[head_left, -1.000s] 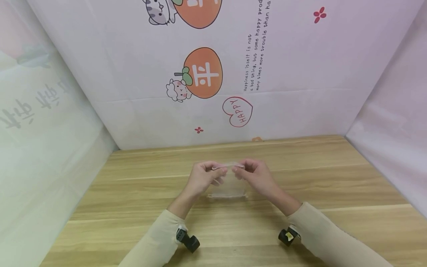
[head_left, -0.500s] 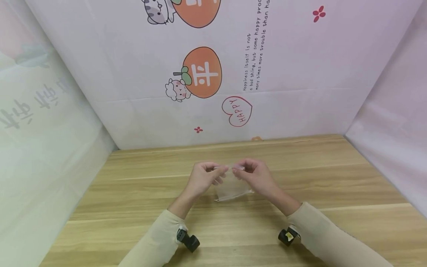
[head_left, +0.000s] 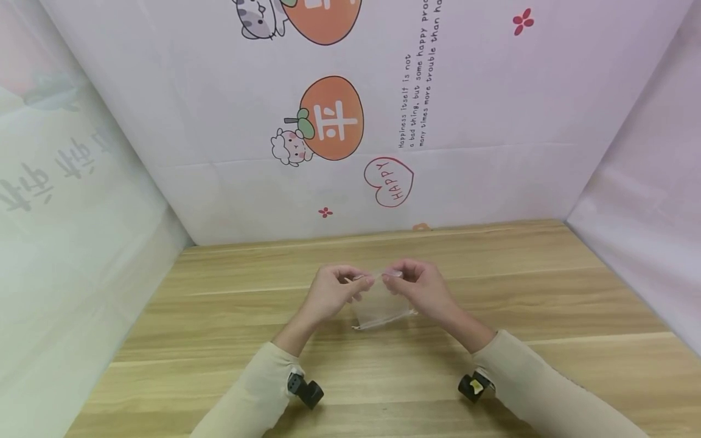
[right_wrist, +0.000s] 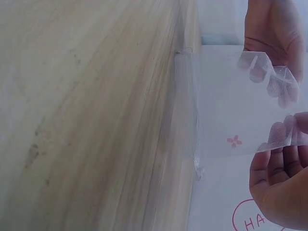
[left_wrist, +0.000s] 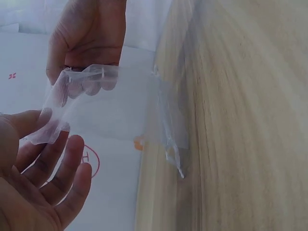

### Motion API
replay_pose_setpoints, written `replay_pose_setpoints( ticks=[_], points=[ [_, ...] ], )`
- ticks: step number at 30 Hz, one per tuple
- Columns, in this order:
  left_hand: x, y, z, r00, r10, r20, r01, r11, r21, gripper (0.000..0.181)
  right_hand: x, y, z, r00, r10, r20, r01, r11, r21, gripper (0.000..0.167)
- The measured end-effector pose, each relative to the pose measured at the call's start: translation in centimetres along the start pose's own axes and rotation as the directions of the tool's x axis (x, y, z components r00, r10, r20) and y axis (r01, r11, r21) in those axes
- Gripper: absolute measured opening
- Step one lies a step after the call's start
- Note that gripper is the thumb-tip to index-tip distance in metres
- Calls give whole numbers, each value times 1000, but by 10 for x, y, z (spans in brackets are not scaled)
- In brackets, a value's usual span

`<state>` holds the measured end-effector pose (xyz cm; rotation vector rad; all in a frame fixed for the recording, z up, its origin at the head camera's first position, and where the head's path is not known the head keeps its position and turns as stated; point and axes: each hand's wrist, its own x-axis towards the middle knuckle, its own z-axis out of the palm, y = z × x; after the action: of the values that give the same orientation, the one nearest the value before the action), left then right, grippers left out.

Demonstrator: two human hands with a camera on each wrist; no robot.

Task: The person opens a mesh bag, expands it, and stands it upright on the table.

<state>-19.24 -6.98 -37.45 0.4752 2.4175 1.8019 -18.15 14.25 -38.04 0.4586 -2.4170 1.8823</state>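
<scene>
Sheer white mesh forms the bag (head_left: 380, 310), which hangs between the two hands above the middle of the wooden surface (head_left: 378, 383). The left hand (head_left: 335, 292) pinches one side of its upper edge with thumb and fingers; the right hand (head_left: 420, 286) pinches the other side likewise, and fingers of both show through the mesh. The lower edge slants along a thicker seam; whether it touches the surface I cannot tell. Beige sleeves (head_left: 252, 389) carry black cameras (head_left: 305, 390), and a printed white sheet (head_left: 471, 121) stands behind
</scene>
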Motion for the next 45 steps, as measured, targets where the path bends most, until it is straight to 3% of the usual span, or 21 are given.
replay_pose_setpoints(
  ticks=[8, 15, 23, 32, 39, 45],
  points=[
    [2, 3, 0, 999, 42, -31, -37, 987, 159, 14, 0, -5, 1, 999, 3, 34, -1, 998, -67, 8],
    [1, 5, 3, 998, 38, -57, -30, 990, 138, 15, 0, -4, 1, 997, -22, 72, 28, 997, -78, 13],
    [0, 6, 6, 995, 66, -81, -56, 992, 114, 9, -1, -7, 4, 999, 29, 46, -23, 994, -111, 27],
    [-4, 7, 7, 994, 68, -91, -58, 993, 107, 10, 0, -9, 8, 1000, -9, 1, 9, 993, -114, 10],
    [-12, 7, 1, 985, 33, -171, -7, 988, 153, 25, 2, -9, 8, 997, -28, -67, 21, 994, -106, 8],
    [-11, 4, -1, 978, 69, -195, -28, 979, 203, 25, 2, -10, 9, 998, -17, -66, 10, 995, -96, 8]
  ],
)
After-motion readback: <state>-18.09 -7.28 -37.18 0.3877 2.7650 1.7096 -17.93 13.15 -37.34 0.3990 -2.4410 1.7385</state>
